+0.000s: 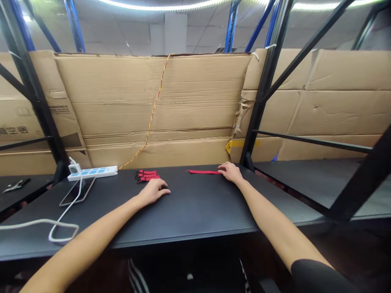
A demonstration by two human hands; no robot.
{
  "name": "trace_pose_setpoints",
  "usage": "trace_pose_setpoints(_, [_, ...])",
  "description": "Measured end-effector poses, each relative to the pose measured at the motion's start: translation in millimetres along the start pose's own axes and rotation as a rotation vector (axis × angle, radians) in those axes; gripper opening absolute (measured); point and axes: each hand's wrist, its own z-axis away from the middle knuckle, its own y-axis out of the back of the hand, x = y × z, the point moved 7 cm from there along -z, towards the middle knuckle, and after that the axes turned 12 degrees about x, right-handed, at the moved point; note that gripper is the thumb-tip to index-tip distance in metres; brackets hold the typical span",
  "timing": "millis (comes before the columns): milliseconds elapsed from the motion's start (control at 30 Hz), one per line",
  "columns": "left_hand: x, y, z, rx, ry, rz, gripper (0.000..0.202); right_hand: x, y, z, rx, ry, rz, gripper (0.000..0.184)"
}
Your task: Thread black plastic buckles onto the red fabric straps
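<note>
My left hand rests palm down on the black tabletop, its fingers loosely curled and holding nothing. A little beyond it lies a small bundle of red fabric straps with black clips. My right hand lies near the table's far edge. Its fingertips touch the right end of a single flat red strap, which stretches to the left. Whether those fingers grip the strap, I cannot tell.
A white power strip and a smartphone sit at the table's left, with a white cable looping near the front edge. Cardboard sheets and black rack posts stand behind the table.
</note>
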Motion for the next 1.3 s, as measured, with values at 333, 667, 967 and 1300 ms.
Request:
trace_pose_setpoints(333, [12.1,-22.0,-3.3,-0.012,-0.156,-0.051,0.033,-111.4,-11.5,18.1,-0.160,0.293,-0.043,0.040])
trace_pose_setpoints(667, [-0.1,-83.6,-79.9,-0.086,0.041,-0.151,0.040,-124.6,-11.8,25.1,-0.215,0.288,-0.080,0.043])
trace_pose_setpoints(967, [10.3,-94.4,-99.0,-0.032,0.027,-0.187,0.042,-114.3,-11.7,24.8,-0.183,0.250,-0.098,0.043])
trace_pose_setpoints(1300, [-15.2,-16.2,-37.1,0.129,-0.020,-0.430,0.036,-124.4,-0.2,28.4,-0.127,0.285,-0.058,0.044])
